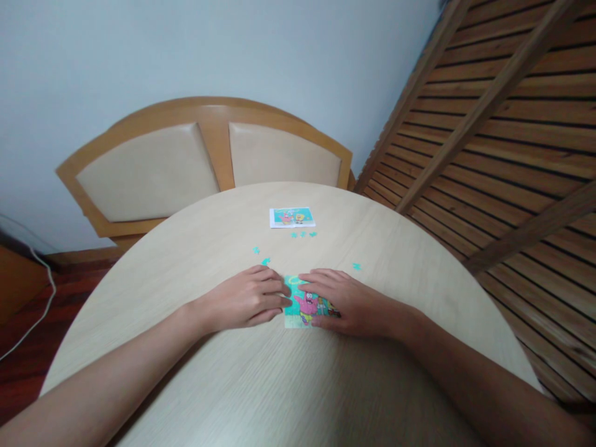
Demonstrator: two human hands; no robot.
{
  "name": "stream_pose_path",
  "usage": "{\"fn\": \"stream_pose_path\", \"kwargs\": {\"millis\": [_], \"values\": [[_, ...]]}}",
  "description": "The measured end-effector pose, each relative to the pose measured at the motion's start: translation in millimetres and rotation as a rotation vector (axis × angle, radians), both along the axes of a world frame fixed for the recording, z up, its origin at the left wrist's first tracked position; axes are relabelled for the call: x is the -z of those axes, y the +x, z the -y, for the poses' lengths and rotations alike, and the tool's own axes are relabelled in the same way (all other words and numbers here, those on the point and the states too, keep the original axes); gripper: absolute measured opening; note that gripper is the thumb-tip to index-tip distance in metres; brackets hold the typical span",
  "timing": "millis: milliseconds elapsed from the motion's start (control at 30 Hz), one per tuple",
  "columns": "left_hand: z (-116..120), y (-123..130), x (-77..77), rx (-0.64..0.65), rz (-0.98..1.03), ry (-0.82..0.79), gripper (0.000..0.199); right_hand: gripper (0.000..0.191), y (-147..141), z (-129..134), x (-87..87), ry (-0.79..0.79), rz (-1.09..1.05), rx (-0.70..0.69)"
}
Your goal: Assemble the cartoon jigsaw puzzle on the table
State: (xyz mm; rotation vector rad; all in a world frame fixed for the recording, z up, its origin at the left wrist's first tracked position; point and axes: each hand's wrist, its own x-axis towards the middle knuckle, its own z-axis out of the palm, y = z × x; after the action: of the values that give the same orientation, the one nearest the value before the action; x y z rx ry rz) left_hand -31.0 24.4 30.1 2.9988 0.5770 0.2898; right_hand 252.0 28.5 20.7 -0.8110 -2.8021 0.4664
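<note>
A partly assembled jigsaw puzzle (307,305) with a pink starfish figure on teal lies flat on the table. My left hand (261,297) rests palm down at its left edge, fingers extended and fingertips touching the border. Over the puzzle's right part lies my right hand (342,301), fingers spread, hiding much of that side. Neither hand grips anything visible. Loose teal pieces lie beyond the hands: one (266,261) just past my left fingers, another (256,250) farther out, and one (356,266) beyond my right hand.
A picture card (292,216) lies toward the far side of the round wooden table (223,385), with three small teal pieces (303,234) in a row before it. Behind stands a padded wooden headboard (153,167); slatted wood (503,124) leans at the right.
</note>
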Motion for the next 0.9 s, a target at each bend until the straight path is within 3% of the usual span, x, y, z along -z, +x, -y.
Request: {"fn": "stream_pose_path", "kwargs": {"millis": [300,600,733,900], "values": [[1.7,2.8,-1.2,0.022,0.04,-0.01,0.023,0.07,25.3,-12.8,-18.7,0.006,0.062,0.07],[-2.1,-6.1,-6.4,0.015,0.088,-0.035,0.028,0.07,13.8,-7.7,-8.1,-0.04,0.014,0.032],[-3.0,-8.6,-3.2,-0.059,0.118,-0.017,0.027,0.07,9.2,-5.0,-4.9,-0.033,-0.012,0.017],[-7.1,-13.5,7.7,-0.172,0.093,0.015,0.056,0.068,10.0,-6.0,-6.0,-0.031,-0.017,0.01]]}}
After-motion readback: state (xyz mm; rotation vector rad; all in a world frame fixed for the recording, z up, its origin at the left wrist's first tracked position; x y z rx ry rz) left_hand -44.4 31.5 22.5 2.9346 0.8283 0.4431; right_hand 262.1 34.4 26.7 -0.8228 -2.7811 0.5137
